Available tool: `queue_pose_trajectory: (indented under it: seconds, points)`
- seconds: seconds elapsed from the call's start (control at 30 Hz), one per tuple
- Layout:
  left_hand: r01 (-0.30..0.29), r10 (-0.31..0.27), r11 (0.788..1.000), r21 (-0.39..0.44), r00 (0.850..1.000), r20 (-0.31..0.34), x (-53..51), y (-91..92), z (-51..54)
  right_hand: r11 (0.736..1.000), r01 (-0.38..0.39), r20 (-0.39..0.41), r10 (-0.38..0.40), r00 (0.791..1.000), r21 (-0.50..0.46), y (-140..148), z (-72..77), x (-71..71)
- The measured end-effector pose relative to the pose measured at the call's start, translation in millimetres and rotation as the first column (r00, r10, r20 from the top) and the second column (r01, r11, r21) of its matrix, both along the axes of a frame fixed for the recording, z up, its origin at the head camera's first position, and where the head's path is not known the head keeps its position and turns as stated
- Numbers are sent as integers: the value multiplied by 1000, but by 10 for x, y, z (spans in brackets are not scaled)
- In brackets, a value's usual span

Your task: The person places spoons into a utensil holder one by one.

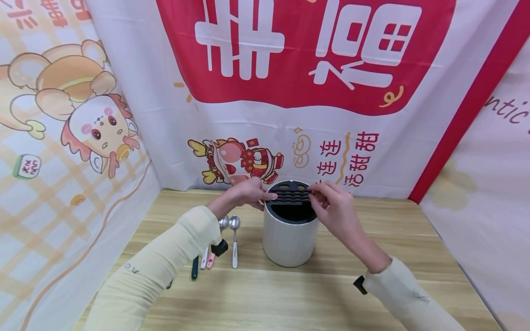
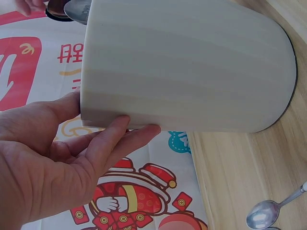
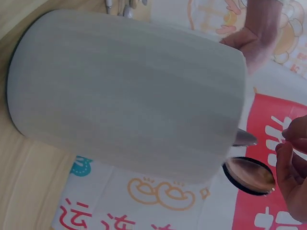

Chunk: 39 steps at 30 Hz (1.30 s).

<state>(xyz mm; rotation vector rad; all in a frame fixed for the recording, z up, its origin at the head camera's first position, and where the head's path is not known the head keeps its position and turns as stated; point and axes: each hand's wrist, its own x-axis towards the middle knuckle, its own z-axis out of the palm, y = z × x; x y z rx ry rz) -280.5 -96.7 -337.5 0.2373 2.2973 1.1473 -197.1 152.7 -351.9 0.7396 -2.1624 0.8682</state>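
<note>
A white cylindrical utensil holder (image 1: 290, 243) stands upright on the wooden table, a black slotted insert (image 1: 291, 197) at its top. My left hand (image 1: 250, 192) grips the rim on the left; its thumb lies over the top edge and its fingers touch the outer wall, as the left wrist view shows. At the right edge of the insert, the thumb and fingers of my right hand (image 1: 334, 204) pinch together. A metal spoon tip (image 3: 245, 138) and a black-edged oval piece (image 3: 249, 176) show past the rim in the right wrist view; their lower parts are hidden.
Several spoons lie left of the holder, among them a white-handled spoon (image 1: 234, 239) and one with a pink handle (image 1: 211, 260). My left forearm partly covers them. A printed cloth (image 1: 248, 115) hangs behind the wooden table (image 1: 256, 299), with more cloth on both sides.
</note>
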Motion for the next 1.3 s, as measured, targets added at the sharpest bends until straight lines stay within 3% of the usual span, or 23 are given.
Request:
queue_pose_trajectory:
  seconds: [0.13, 0.23, 0.37, 0.43, 0.47, 0.5, 0.53, 0.57, 0.6, 0.63, 0.7, 0.73, 0.77, 0.8, 0.83, 0.9, 1.1, 1.17, 1.3]
  points:
    - [-3, 3, 1000, -11, 1000, -1, 8, 4, 8, 997, 7, -36, -10, 999, -73, 119, 129, -41]
    - [-1, 1, 1000, -11, 1000, -3, 8, 7, 8, 991, 32, -5, -33, 999, -133, 228, 235, -84]
    - [-4, 4, 1000, -11, 1000, -5, -2, 5, -6, 971, 94, 146, -63, 987, -218, 388, 342, -188]
    - [-9, 9, 1000, -11, 1000, -2, -8, 0, -12, 968, 133, 264, -74, 962, -211, 470, 356, -275]
    - [-9, 9, 1000, -11, 1000, -2, -10, -3, -17, 969, 136, 345, -59, 937, -204, 515, 348, -333]
    - [-9, 9, 1000, -13, 1000, -1, -13, -6, -18, 971, 129, 435, -29, 900, -203, 553, 339, -390]
    - [-10, 10, 1000, -14, 1000, 1, -16, -9, -20, 974, 117, 529, 4, 849, -195, 589, 319, -451]
    - [-11, 11, 1000, -14, 1000, 3, -18, -10, -21, 976, 96, 627, 49, 778, -196, 619, 293, -513]
    - [-11, 11, 1000, -14, 1000, 3, -19, -12, -23, 976, 68, 719, 106, 686, -209, 643, 263, -577]
    - [-11, 11, 1000, -14, 1000, 4, -20, -12, -25, 971, 52, 802, 163, 575, -235, 663, 230, -640]
    - [-9, 9, 1000, -12, 1000, 6, -23, -8, -28, 957, 22, 897, 264, 356, -290, 683, 166, -748]
    - [-8, 8, 1000, -9, 1000, 8, -22, -5, -26, 951, 13, 920, 295, 258, -309, 686, 137, -793]
    - [-8, 8, 1000, -4, 1000, 9, -20, -1, -24, 945, 10, 931, 319, 175, -326, 684, 114, -830]
    - [-7, 7, 1000, 2, 1000, 10, -18, 4, -23, 941, 2, 935, 337, 108, -339, 677, 99, -856]
    - [-8, 8, 1000, 5, 1000, 9, -19, 7, -17, 938, -8, 936, 346, 57, -347, 664, 86, -879]
    - [-13, 13, 1000, 12, 1000, 7, -17, 14, -6, 934, -31, 935, 355, -11, -355, 628, 76, -905]
    - [-20, 20, 999, 27, 1000, 13, 8, 24, -12, 925, -96, 923, 351, -160, -368, 537, 73, -917]
    - [-17, 17, 999, 31, 1000, 14, 10, 25, -18, 921, -79, 913, 360, -192, -380, 529, 61, -923]
    - [-12, 12, 1000, 25, 1000, -4, -6, -1, -33, 911, -49, 897, 392, -205, -410, 515, 51, -940]
